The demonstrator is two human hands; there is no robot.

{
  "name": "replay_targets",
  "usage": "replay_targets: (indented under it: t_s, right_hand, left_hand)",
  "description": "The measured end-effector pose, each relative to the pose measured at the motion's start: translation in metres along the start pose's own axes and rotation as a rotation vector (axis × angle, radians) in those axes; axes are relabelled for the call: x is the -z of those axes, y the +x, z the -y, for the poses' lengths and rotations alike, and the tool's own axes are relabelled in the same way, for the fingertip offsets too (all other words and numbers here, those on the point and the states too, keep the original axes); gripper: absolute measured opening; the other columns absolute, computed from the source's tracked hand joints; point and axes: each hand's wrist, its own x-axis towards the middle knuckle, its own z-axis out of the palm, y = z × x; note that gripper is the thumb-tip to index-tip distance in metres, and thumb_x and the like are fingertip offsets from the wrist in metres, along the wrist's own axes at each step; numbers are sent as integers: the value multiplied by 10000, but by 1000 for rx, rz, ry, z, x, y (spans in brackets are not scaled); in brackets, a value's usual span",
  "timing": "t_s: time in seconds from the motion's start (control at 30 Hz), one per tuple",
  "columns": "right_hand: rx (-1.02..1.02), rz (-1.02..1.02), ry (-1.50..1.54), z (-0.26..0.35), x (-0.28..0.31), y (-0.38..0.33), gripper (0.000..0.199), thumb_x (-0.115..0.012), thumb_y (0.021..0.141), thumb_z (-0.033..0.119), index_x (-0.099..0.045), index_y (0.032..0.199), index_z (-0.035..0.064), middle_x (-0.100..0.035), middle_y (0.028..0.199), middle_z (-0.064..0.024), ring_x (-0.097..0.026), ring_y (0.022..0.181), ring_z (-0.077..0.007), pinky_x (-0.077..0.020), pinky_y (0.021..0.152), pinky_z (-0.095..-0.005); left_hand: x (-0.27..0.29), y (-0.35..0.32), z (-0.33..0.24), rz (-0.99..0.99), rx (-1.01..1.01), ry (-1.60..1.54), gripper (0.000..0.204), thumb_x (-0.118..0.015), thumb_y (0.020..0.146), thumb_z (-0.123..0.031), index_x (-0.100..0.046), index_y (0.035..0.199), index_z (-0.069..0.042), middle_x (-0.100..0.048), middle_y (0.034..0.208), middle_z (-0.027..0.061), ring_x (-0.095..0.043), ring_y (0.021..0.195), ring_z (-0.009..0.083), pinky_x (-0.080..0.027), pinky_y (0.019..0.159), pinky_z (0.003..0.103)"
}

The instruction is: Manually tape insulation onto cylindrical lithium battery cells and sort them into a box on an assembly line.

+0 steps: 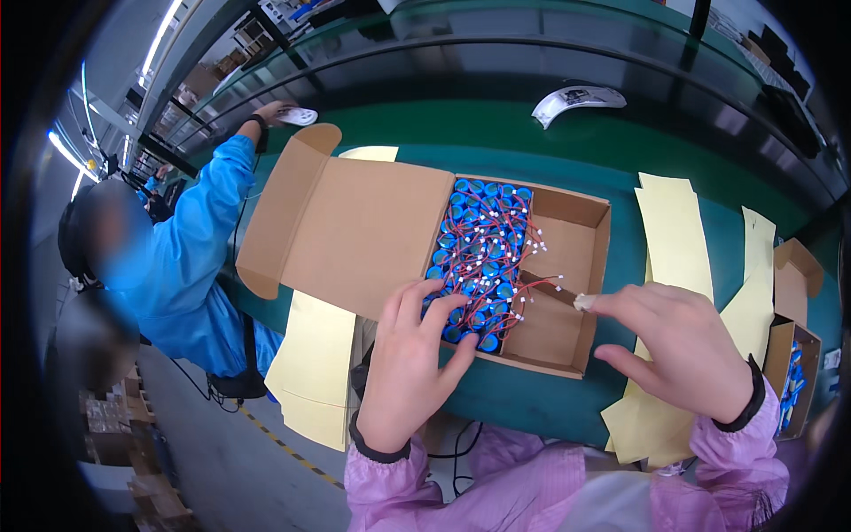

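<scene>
A: Left hand (408, 362) has its fingers spread over blue cells (490, 269) in the box (560, 241), mid-frame; right hand's (681, 350) fingers apart, right of centre.

B: Probably stiff, dense, slickish. I'd pinch their sides, not those flimsy red wires (537, 283).

Bright glare from ceiling tubes (161, 41) at upper left; black, curved fisheye rim.
</scene>
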Motion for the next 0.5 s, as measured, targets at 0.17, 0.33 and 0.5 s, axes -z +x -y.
replay_targets:
  t_s: [0.17,0.33,0.5]
  right_hand:
    - [58,62,-13,6,-12,13,331,-705,813,189,-597,1105,75,-616,884,-67,-623,823,-254,-509,696,-372]
    - [97,70,2,10,-20,13,322,-698,822,204,-599,1100,75,-611,885,-66,-619,818,-253,-508,693,-375]
    - [83,72,12,5,-21,9,333,-699,825,219,-602,1109,76,-613,903,-62,-615,827,-250,-509,700,-369]
  left_hand:
    - [-6,4,-4,19,-41,-39,393,-809,723,-195,-627,1050,-73,-573,1173,129,-529,1099,338,-449,920,432]
    - [-10,1,-15,-123,114,-120,395,-821,696,-196,-633,1023,-79,-581,1096,122,-562,1021,303,-472,847,396]
    - [-12,7,-20,-15,150,-38,371,-780,685,-117,-650,1032,-89,-563,999,107,-557,961,298,-474,816,392]
